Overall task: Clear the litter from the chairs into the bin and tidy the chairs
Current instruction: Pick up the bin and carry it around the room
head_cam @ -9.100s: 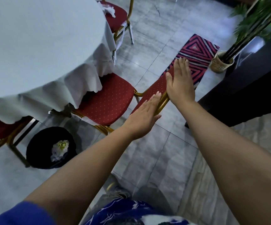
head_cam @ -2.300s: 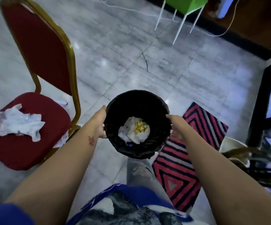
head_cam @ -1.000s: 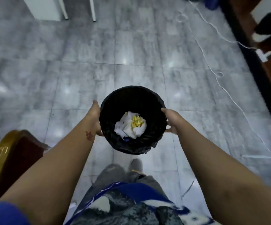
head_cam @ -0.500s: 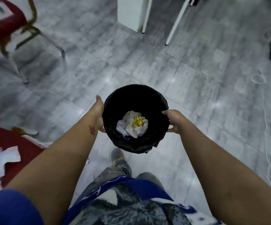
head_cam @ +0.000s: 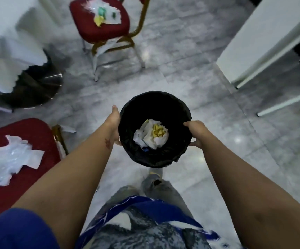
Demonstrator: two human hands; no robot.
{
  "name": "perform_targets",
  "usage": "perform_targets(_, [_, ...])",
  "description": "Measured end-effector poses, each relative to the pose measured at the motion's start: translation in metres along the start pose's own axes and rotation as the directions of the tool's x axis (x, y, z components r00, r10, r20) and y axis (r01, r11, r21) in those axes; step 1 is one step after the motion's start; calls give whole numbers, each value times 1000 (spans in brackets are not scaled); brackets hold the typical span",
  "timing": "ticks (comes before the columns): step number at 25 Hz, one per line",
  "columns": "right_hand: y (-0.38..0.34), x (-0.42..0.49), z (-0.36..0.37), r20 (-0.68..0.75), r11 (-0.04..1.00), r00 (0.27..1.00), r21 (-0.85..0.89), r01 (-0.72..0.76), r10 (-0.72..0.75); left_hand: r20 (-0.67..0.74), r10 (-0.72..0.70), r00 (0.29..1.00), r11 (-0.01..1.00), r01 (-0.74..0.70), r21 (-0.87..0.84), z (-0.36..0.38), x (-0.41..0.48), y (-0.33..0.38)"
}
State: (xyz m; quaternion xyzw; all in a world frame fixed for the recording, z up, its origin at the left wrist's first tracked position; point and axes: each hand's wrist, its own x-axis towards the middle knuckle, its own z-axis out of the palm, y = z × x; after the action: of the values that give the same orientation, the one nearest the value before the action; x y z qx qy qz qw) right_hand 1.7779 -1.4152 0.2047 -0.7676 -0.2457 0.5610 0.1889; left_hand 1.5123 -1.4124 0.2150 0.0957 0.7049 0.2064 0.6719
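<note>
**Bin held in both hands between two littered chairs**

Bin, round and lined with a black bag, is held up off the grey tiled floor in front of the person, with its open mouth facing the camera. The left hand presses flat against the bin's left wall, fingers closed around the side. The right hand is clamped on the right rim, thumb over the edge and fingers curled under the outside. At the bottom of the bin lies a crumpled white paper wad with a yellow scrap on top of it.

To the left, just beside the left forearm, a red padded chair seat carries a torn white paper and clear plastic wrapper. Farther ahead, a second red chair with a gold frame stands near a table draped in a white tablecloth; its seat holds white paper litter with green and yellow pieces. A white piece of furniture on thin legs stands at the right, well apart from the bin. The person's grey trousers and one shoe show directly below the bin.
</note>
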Motion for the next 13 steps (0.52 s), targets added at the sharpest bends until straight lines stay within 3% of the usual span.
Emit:
perform_targets(8, [-172, 123, 101, 190, 928, 970, -312, 206, -152, -155, -36, 987, 925, -26, -379, -50, 64, 88])
perform_targets(13, [-238, 185, 200, 266, 842, 951, -466, 270, -158, -203, -181, 962, 846, 47, -531, -100, 117, 137])
